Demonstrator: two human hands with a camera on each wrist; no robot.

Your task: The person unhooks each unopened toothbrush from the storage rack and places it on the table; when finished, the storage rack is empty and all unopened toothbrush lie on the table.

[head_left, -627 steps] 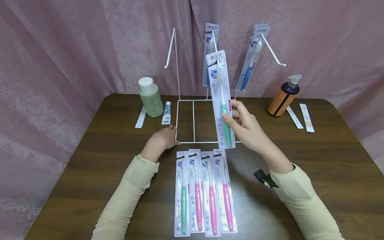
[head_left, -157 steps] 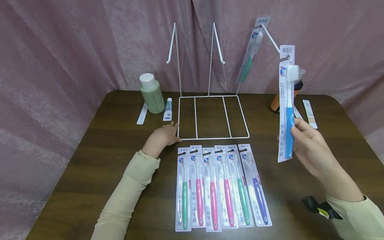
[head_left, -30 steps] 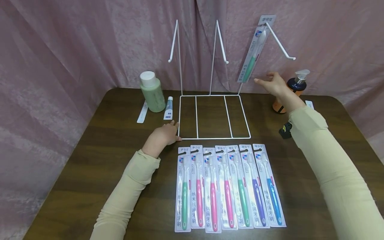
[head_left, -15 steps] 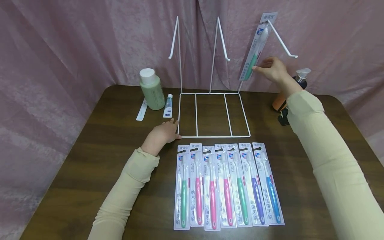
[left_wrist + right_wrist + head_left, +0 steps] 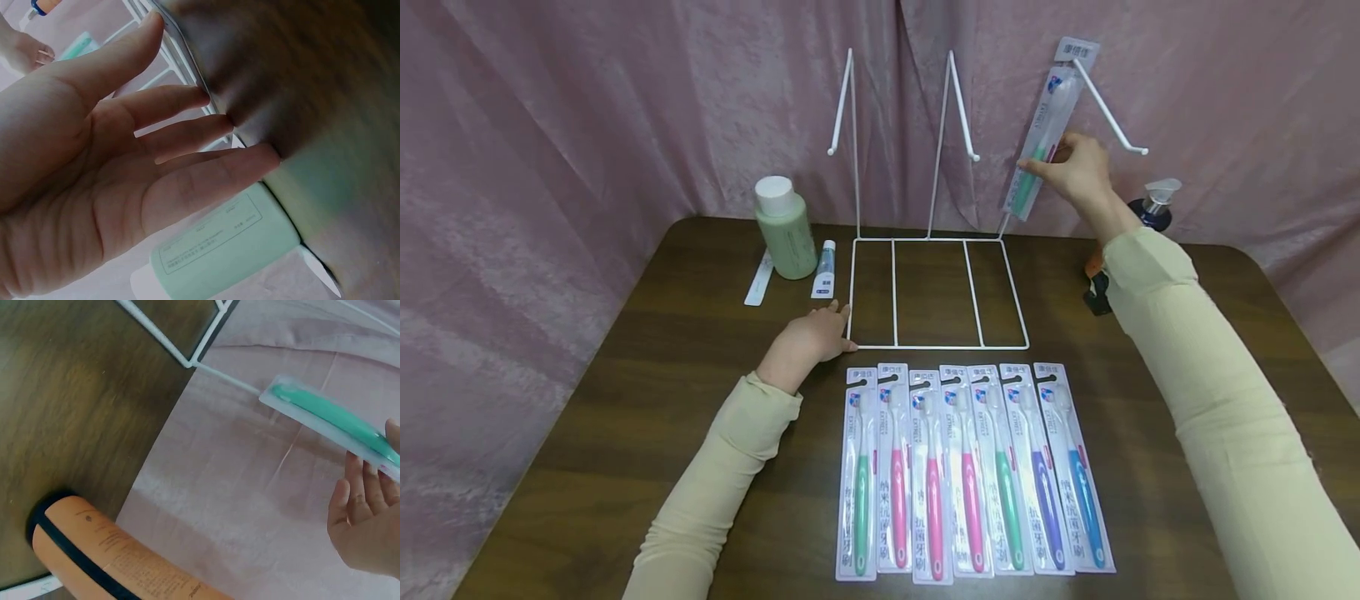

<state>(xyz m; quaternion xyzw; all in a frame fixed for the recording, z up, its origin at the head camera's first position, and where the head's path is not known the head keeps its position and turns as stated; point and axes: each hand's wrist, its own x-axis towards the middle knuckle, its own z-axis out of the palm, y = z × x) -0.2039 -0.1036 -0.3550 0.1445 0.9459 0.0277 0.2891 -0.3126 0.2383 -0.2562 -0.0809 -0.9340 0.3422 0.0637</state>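
On the right hook [image 5: 1105, 108] of a white wire rack [image 5: 940, 347] hangs a packaged toothbrush [image 5: 1050, 112] with a green handle. My right hand [image 5: 1078, 171] pinches the lower part of that package, thumb in front; the right wrist view shows the green handle [image 5: 328, 414] end jutting past the fingers. At the rack's front left corner, my left hand [image 5: 808, 340] rests with fingers extended, fingertips on the table by the wire in the left wrist view. Several packaged toothbrushes lie side by side before the rack, from a green one [image 5: 861, 500] to a blue one [image 5: 1084, 500].
Left of the rack stand a green bottle [image 5: 787, 237] with a white cap and a small tube [image 5: 824, 271]. An orange pump bottle [image 5: 106, 544] is partly hidden behind my right forearm in the head view. The middle hook [image 5: 962, 108] and left hook [image 5: 841, 108] carry nothing.
The blue toothbrush, held earlier, now ends the row. My right hand has since reached up and taken hold of the hanging green one, which is now tugged slightly. The left hand has stayed put.
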